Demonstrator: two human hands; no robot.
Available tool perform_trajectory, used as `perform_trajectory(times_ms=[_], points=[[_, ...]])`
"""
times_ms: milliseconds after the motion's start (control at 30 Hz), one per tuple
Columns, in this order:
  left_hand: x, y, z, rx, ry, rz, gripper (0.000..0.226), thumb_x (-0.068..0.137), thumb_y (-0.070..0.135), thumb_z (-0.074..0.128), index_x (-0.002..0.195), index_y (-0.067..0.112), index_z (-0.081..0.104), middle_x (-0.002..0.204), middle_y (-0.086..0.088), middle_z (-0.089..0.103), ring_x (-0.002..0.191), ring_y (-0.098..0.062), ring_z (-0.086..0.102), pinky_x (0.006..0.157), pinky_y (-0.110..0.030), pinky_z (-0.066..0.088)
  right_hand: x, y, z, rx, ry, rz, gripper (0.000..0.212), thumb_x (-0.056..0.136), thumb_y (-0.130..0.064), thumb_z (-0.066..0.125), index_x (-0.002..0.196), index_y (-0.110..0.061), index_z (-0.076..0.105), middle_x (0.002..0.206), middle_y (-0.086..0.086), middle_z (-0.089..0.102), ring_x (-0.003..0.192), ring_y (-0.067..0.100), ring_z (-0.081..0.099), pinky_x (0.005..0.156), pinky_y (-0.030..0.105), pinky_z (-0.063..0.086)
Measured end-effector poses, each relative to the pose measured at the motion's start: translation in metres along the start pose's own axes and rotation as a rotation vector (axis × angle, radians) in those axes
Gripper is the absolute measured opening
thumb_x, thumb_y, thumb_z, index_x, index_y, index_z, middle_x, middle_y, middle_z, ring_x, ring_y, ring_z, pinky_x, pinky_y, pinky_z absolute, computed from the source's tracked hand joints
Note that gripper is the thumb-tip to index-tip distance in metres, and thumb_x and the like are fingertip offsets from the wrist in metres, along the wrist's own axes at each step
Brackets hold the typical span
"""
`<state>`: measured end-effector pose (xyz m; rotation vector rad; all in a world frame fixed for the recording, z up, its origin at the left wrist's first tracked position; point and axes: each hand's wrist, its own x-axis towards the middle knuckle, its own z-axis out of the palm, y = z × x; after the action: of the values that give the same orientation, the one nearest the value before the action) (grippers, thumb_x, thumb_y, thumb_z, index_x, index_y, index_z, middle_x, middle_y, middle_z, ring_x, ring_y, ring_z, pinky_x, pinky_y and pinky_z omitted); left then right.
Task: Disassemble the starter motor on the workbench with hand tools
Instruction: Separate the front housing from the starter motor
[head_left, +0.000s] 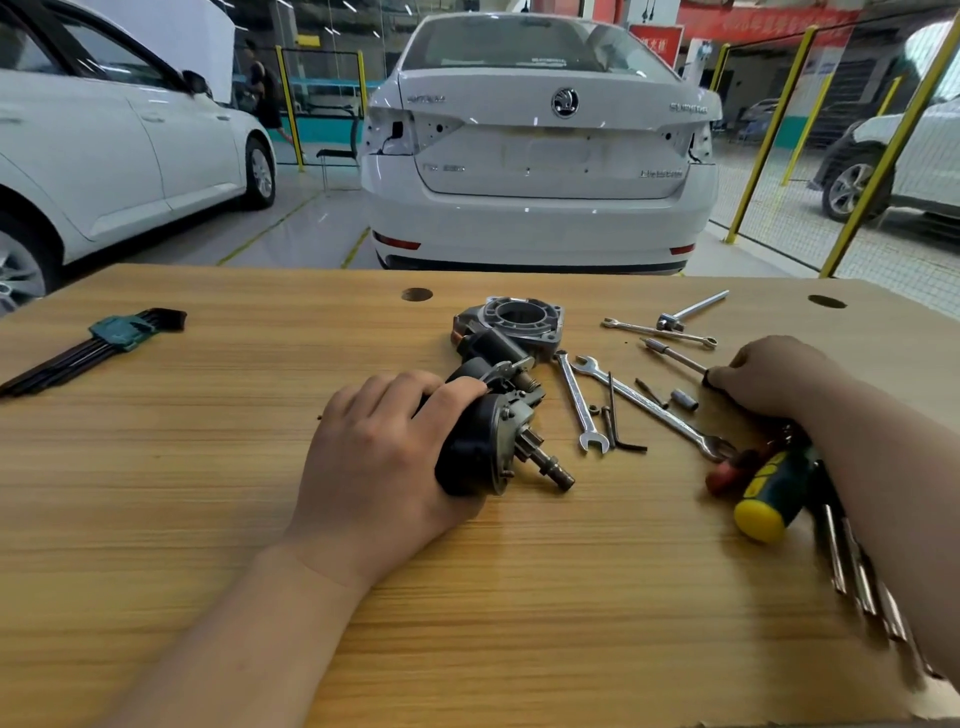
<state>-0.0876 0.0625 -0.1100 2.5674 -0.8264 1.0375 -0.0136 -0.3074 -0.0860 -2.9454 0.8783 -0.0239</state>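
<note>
The black starter motor body (483, 441) lies on the wooden workbench (208, 467), its geared shaft (550, 465) pointing right toward me. My left hand (384, 452) wraps over the motor body from the left and grips it. Behind it sits the grey aluminium nose housing (524, 325), separate from the body. My right hand (769, 376) is at the right, fingers curled round the black handle of a nut driver (675, 356) whose steel shank points up and left.
Two combination wrenches (579, 400) (649, 405), a hex key (615, 415), a small socket (684, 400), a bolt and nut lie right of the motor. A T-handle (691, 309), thin wrench (660, 331), green-yellow screwdriver (774, 493) and hex key set (93, 345) also lie there. White cars stand beyond the bench.
</note>
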Motion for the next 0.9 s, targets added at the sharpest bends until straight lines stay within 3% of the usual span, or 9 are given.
perform_trajectory(times_ms=[67,200,333,467,567,700,800,900], points=[[0.0,0.0,0.001,0.001,0.011,0.008,0.06,0.067,0.05,0.059,0.119,0.021,0.06,0.103,-0.003,0.065,0.09,-0.028,0.06,0.08,-0.041,0.043,0.001,0.004,-0.002,0.034,0.072,-0.022,0.038,0.091,-0.046,0.055,0.108,-0.014,0.067,0.108,0.011,0.063,0.1,0.031,0.056,0.088,0.041,0.052],[-0.001,0.001,0.002,0.03,0.02,0.015,0.059,0.066,0.049,0.061,0.118,0.02,0.061,0.104,-0.004,0.065,0.09,-0.028,0.061,0.081,-0.041,0.042,0.007,0.017,-0.008,0.257,0.254,0.096,0.018,0.087,-0.011,0.047,0.094,-0.006,0.064,0.093,0.015,0.06,0.088,0.035,0.053,0.078,0.037,0.047],[0.0,0.002,0.005,0.054,0.017,-0.002,0.059,0.065,0.046,0.066,0.118,0.019,0.063,0.102,-0.005,0.065,0.089,-0.029,0.061,0.081,-0.041,0.043,0.015,0.032,-0.016,0.388,0.239,0.191,0.014,0.086,-0.001,0.044,0.082,0.005,0.056,0.097,0.024,0.061,0.083,0.036,0.052,0.07,0.035,0.041],[-0.001,0.002,0.007,0.077,0.016,0.017,0.065,0.061,0.043,0.079,0.119,0.019,0.061,0.103,-0.006,0.065,0.089,-0.029,0.061,0.08,-0.042,0.043,0.018,0.04,-0.02,0.513,0.337,0.244,0.022,0.087,-0.002,0.044,0.103,0.006,0.057,0.094,0.02,0.058,0.082,0.035,0.053,0.068,0.035,0.04],[-0.001,0.003,0.008,0.096,0.013,0.025,0.067,0.058,0.042,0.083,0.118,0.018,0.062,0.101,-0.006,0.065,0.088,-0.03,0.061,0.08,-0.042,0.042,0.017,0.05,-0.022,0.53,0.448,0.263,0.027,0.087,-0.004,0.047,0.107,0.001,0.063,0.096,0.017,0.06,0.079,0.032,0.05,0.069,0.034,0.042],[-0.001,0.002,0.008,0.088,0.003,0.019,0.068,0.057,0.04,0.084,0.119,0.018,0.063,0.101,-0.006,0.064,0.09,-0.03,0.06,0.082,-0.042,0.039,0.01,0.052,-0.018,0.28,0.333,0.135,0.026,0.086,-0.006,0.047,0.104,-0.004,0.067,0.095,0.016,0.061,0.083,0.033,0.052,0.073,0.035,0.045],[-0.002,0.003,0.007,0.086,-0.003,0.043,0.067,0.06,0.041,0.084,0.119,0.017,0.063,0.101,-0.007,0.064,0.089,-0.031,0.06,0.08,-0.043,0.04,-0.002,0.038,-0.014,0.1,0.215,-0.061,0.025,0.091,-0.015,0.052,0.109,-0.017,0.069,0.114,0.013,0.064,0.102,0.034,0.057,0.083,0.036,0.047],[-0.002,0.008,0.007,0.079,-0.008,0.095,0.064,0.063,0.045,0.084,0.118,0.016,0.065,0.101,-0.008,0.064,0.087,-0.031,0.061,0.078,-0.043,0.043,-0.006,0.016,-0.015,0.055,0.089,-0.17,0.026,0.095,-0.019,0.055,0.116,-0.015,0.069,0.119,0.01,0.064,0.107,0.029,0.056,0.083,0.032,0.045]])
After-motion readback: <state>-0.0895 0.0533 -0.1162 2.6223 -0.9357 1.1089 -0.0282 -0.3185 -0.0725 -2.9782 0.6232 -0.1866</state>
